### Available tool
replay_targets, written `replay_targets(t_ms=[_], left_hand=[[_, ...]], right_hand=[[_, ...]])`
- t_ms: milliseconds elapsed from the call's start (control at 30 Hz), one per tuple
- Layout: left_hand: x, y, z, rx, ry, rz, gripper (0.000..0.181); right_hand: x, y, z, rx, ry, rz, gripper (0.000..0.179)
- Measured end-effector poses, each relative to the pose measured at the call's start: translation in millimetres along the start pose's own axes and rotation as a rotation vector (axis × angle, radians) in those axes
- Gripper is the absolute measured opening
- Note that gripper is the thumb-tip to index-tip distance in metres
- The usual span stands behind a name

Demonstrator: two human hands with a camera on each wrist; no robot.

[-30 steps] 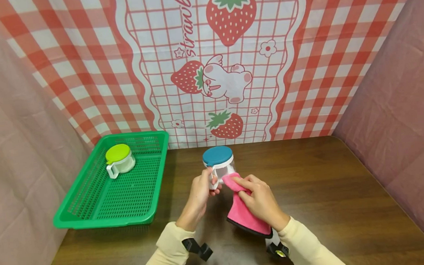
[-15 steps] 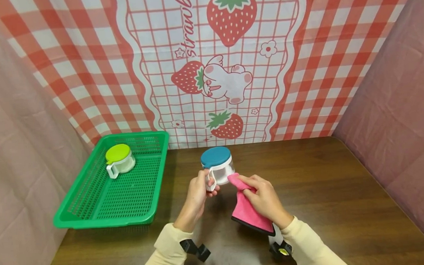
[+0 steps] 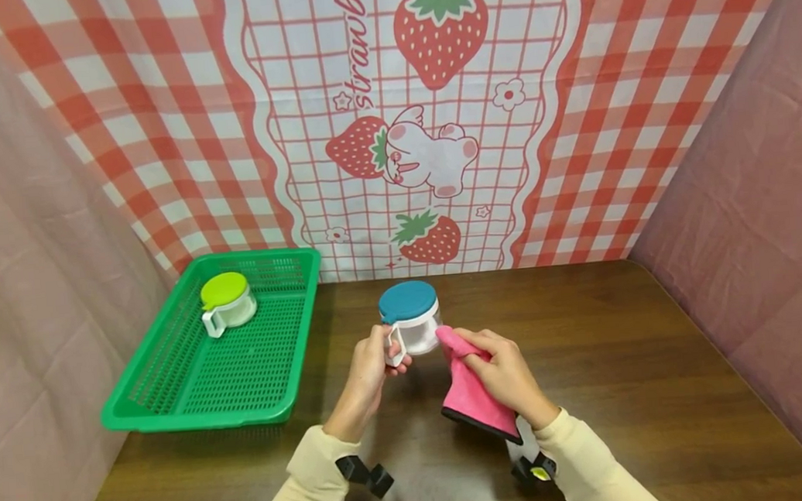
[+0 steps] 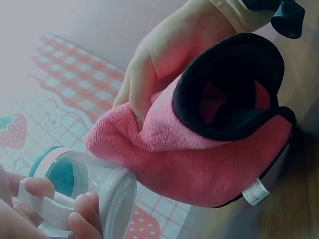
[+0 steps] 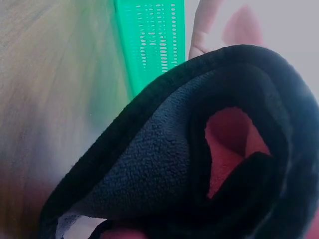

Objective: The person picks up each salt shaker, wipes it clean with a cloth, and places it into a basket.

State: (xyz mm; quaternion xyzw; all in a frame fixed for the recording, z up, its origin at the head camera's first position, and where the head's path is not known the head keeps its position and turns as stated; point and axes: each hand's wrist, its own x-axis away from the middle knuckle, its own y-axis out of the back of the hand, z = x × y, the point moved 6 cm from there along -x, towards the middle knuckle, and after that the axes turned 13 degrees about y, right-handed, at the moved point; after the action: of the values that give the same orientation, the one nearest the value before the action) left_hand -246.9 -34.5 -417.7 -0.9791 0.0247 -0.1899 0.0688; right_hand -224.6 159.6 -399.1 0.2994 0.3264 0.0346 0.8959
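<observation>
My left hand (image 3: 370, 369) grips the white handle of a clear jar (image 3: 421, 334) with a blue lid (image 3: 408, 301), above the table in front of me. In the left wrist view the jar (image 4: 92, 179) is tilted, its handle wrapped by my fingers. My right hand (image 3: 503, 371) pinches a pink cloth (image 3: 477, 393) with a black edge, its bunched tip right at the jar's right side. A white tag (image 4: 255, 192) shows on the cloth's edge. The right wrist view is mostly filled by the cloth's dark grey underside (image 5: 154, 154), which hides the jar.
A green plastic basket (image 3: 287, 375) stands on the left of the wooden table (image 3: 634, 389). Inside it sits a similar jar with a lime-green lid (image 3: 224, 290). A strawberry-print checked curtain (image 3: 429, 148) hangs behind the table, and plain pinkish fabric (image 3: 744, 164) closes the right side.
My left hand has shifted slightly left and toward me with the jar. The cloth in my right hand has slid from the jar's front to its right edge.
</observation>
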Motion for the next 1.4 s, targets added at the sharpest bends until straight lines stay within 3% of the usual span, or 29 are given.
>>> replay_targets(t_ms=[267, 1400], left_hand=[[2.5, 2.9, -0.5, -0.034, 0.003, 0.005, 0.039], [4.0, 9.9, 6.4, -0.165, -0.012, 0.064, 0.037]], right_hand=[[-2.1, 4.2, -0.5, -0.046, -0.035, 0.024, 0.036], [-8.4, 21.9, 0.5, -0.043, 0.028, 0.068, 0.038]])
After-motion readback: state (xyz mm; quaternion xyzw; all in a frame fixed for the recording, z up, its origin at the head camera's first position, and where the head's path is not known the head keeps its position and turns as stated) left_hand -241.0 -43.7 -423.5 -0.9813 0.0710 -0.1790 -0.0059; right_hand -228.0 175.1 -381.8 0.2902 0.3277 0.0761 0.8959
